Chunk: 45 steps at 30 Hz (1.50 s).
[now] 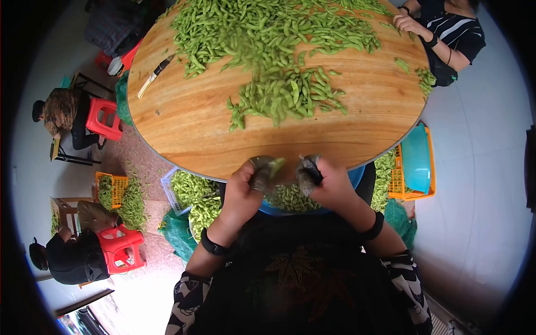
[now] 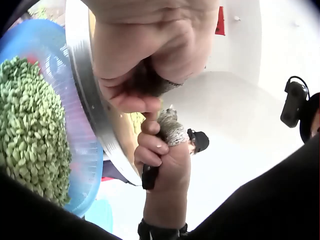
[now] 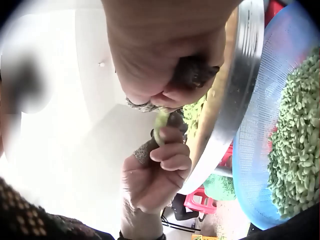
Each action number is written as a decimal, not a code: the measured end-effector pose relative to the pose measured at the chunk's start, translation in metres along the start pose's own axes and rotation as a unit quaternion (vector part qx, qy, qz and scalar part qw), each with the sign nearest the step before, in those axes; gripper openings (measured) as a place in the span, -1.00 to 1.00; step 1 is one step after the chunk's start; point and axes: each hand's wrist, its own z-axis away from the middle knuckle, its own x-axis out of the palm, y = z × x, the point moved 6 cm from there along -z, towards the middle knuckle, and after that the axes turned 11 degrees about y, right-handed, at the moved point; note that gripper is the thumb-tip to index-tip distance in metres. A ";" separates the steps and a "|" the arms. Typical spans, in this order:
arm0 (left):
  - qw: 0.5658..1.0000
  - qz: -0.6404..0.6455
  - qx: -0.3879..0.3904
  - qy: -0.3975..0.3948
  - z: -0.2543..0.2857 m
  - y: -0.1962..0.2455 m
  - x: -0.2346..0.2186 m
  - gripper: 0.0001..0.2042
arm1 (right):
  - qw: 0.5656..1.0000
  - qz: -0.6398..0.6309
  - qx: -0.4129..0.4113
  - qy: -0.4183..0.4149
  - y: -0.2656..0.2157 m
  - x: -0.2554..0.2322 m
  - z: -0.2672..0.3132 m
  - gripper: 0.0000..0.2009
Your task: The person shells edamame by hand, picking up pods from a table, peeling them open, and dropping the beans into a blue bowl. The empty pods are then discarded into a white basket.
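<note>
My left hand is at the near edge of the round wooden table, pinching a green soybean pod between thumb and fingers. Close beside it, the right hand curls its fingers round a small dark handle; whatever extends from the handle is hidden. Worn grey coverings wrap some digits of both hands. Below the hands, against the table rim, sits a blue mesh basket holding shelled green beans. A loose heap of pods lies on the table beyond the hands.
A larger pod pile covers the table's far side. Toward the left lies a knife. Another person's hand is at the right edge. Pod-filled containers flank me, including a lavender crate and an orange crate.
</note>
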 end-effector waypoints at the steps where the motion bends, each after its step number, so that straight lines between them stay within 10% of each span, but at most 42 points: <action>1: 0.992 -0.082 0.086 0.042 -0.003 0.005 -0.007 -0.68 | 1.000 -0.001 -0.001 0.002 -0.001 -0.001 0.002 -0.76; 9: 0.964 -0.184 0.191 0.031 0.000 0.009 0.011 -0.77 | 0.989 0.102 -0.104 -0.005 -0.038 -0.007 0.005 -0.75; 13: 0.992 -0.061 0.099 0.051 0.004 0.010 0.012 -0.72 | 0.993 0.080 -0.078 0.048 -0.028 -0.003 -0.004 -0.77; 19: 0.989 0.143 -0.042 0.016 0.001 0.000 0.010 -0.67 | 0.961 -0.150 0.191 -0.132 -0.013 0.009 -0.003 -0.75; 22: 0.993 0.117 0.001 -0.010 0.000 -0.003 0.020 -0.74 | 0.973 -0.139 0.153 -0.104 -0.009 0.008 -0.003 -0.77; 24: 0.997 0.068 0.042 -0.017 0.001 0.000 0.022 -0.79 | 0.988 0.049 -0.139 0.046 -0.023 0.000 -0.007 -0.80; 27: 0.994 0.090 0.067 0.000 -0.001 0.013 0.012 -0.81 | 0.989 0.145 0.004 -0.024 -0.005 0.000 -0.015 -0.81; 31: 0.978 0.067 0.095 0.175 0.003 0.022 -0.065 -0.83 | 0.978 0.169 -0.115 -0.038 -0.013 0.013 -0.021 -0.80; 36: 0.909 -0.066 0.186 0.367 0.023 0.003 -0.188 -0.80 | 0.963 0.205 -0.176 -0.023 -0.036 0.020 0.004 -0.83; 42: 0.880 -0.200 0.058 0.426 0.034 -0.041 -0.272 -0.78 | 0.976 0.033 -0.210 -0.052 -0.045 0.007 0.000 -0.83; 45: 0.693 -0.533 0.213 0.437 0.041 -0.007 -0.257 -0.76 | 0.969 0.220 -0.101 0.048 -0.019 -0.012 -0.044 -0.78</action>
